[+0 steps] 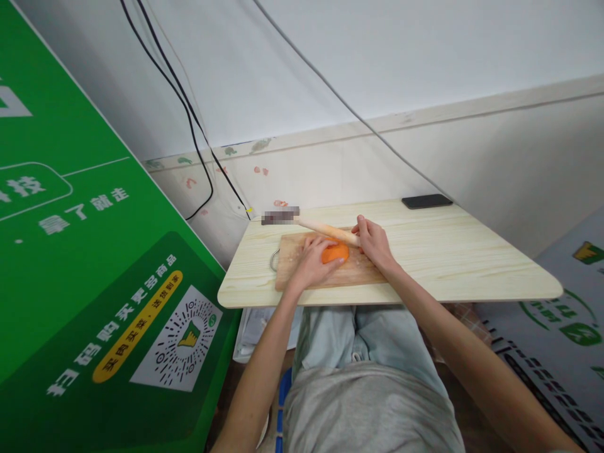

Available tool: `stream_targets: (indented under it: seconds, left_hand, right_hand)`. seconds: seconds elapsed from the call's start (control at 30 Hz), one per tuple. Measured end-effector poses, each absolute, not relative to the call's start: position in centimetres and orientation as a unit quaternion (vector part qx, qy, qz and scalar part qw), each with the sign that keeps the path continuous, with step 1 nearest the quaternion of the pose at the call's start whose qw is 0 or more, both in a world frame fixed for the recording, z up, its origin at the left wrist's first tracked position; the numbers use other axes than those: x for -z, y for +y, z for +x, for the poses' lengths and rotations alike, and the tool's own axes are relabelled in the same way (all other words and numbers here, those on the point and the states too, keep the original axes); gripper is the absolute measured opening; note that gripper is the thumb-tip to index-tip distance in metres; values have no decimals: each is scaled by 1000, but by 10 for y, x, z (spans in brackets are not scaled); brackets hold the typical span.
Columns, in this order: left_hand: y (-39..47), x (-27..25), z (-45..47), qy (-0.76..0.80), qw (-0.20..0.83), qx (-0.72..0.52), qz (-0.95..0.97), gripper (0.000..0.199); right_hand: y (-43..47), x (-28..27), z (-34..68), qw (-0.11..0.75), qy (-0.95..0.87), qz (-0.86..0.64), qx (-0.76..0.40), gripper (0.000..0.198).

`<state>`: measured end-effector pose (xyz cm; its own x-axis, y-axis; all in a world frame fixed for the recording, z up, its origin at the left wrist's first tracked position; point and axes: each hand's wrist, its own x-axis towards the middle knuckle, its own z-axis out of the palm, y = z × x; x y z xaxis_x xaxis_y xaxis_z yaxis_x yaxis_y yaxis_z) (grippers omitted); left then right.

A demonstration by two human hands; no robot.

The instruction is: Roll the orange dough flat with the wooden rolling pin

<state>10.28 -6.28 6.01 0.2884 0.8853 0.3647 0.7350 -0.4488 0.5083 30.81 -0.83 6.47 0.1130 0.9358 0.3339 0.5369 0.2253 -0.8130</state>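
My left hand (315,259) is closed around a thick, smooth orange piece of carrot (335,252) on a wooden cutting board (302,282). Its fingers rest on the top and near side of the piece. My right hand (374,242) is shut on a knife (325,229). The long, pale blade tapers to the left, just beyond the carrot, and has an orange tint along its middle. The knife's handle is hidden in my fingers. Whether the blade touches the carrot, I cannot tell. A metal ring handle (274,259) sticks out from the board's left end.
The board lies on a light wood-grain table (453,264) with rounded front corners. A black phone (427,201) lies at the back right. Near the back left is a dark, pixelated object (280,216). Cables (191,113) hang along the wall; a green panel (108,264) stands left.
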Motion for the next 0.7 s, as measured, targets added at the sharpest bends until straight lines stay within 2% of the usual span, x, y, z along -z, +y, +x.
stream_targets:
  seconds: [0.3,0.37,0.53,0.7]
  left_hand:
    - [-62,-59,103,508,115,-294,802,29]
    - [-63,-59,104,516,109,-288,800,35]
    - [-66,-56,110,567,71,-254,780,65]
    - [-65,-56,114,600,38,-225,767,66]
  right_hand:
    - [-9,-65,308,462,-634,-583,-213,86]
    - [-9,-65,309,462,-633,-584,-211,87]
    - [-7,-64,309,464,-639,-579,-204,86]
    - [-8,-64,308,466,-639,-575,-206,81]
